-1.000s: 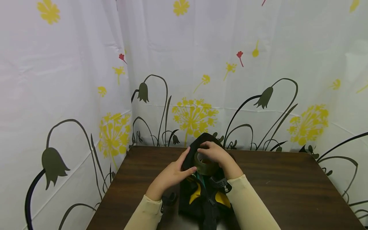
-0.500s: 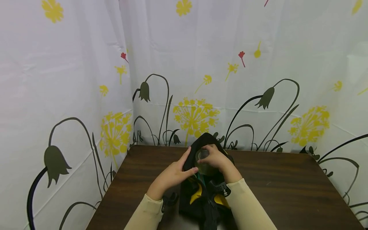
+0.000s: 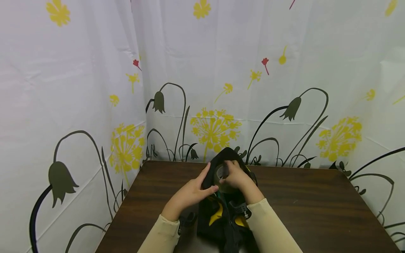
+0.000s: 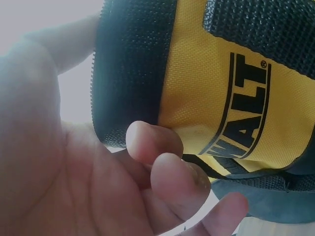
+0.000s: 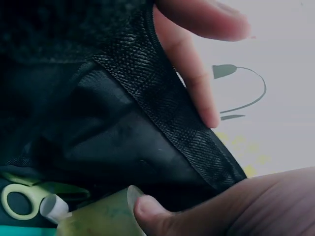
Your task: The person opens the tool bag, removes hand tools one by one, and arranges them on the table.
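A black and yellow zippered tool bag (image 3: 207,228) lies on the table, its mouth gaping. Lettering ending in "WALT" marks its yellow side (image 4: 197,88) in the left wrist view. My left hand (image 3: 190,193) holds the bag's black rim (image 5: 162,118), thumb on the inner side and fingers outside. My right hand (image 3: 237,177) reaches into the mouth and grips a roll of packing tape (image 3: 225,189), its thumb on the roll's edge. Beside the tape roll (image 5: 98,216), inside the bag, are green-handled scissors (image 5: 29,201) and a small white cylinder (image 5: 54,209).
A dark wood-grain table (image 3: 300,200) spreads out on both sides of the bag. White curtains (image 3: 177,45) printed with flowers hang behind it and at the sides. Black straps (image 3: 232,232) lie over the near part of the bag.
My right hand has shifted slightly, its thumb and fingers now lower around the tape roll's near side and opening. The left hand keeps its hold on the bag.
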The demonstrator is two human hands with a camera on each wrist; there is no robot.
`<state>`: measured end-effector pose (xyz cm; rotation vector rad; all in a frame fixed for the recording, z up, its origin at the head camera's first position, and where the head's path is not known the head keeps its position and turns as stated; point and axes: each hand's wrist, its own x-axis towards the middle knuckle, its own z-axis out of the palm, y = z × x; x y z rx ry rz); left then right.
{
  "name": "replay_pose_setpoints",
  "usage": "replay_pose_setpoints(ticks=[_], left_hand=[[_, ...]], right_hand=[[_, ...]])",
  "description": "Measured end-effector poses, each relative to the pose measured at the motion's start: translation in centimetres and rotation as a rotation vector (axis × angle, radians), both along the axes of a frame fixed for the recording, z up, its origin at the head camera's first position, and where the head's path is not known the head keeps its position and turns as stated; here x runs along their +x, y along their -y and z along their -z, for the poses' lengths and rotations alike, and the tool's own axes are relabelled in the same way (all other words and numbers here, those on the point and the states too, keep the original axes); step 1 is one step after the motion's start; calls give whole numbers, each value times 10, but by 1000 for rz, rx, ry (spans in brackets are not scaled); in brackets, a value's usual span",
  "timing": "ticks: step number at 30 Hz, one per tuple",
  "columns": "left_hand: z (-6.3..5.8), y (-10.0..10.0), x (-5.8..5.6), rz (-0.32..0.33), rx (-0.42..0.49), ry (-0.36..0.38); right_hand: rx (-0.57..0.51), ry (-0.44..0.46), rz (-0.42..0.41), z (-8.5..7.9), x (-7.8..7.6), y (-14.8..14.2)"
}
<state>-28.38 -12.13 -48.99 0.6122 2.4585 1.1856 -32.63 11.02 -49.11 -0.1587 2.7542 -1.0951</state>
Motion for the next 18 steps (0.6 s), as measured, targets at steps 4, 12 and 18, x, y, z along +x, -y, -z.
replay_pose_setpoints(ticks=[4, 12, 18], left_hand=[[11, 3, -8, 50, 17, -33], [-2, 1, 1, 32, 17, -1], [-2, 1, 4, 10, -14, -20]], right_hand=[[31, -10, 9, 2, -2, 0], [46, -10, 61, 10, -4, 0], [4, 50, 86, 15, -2, -3]])
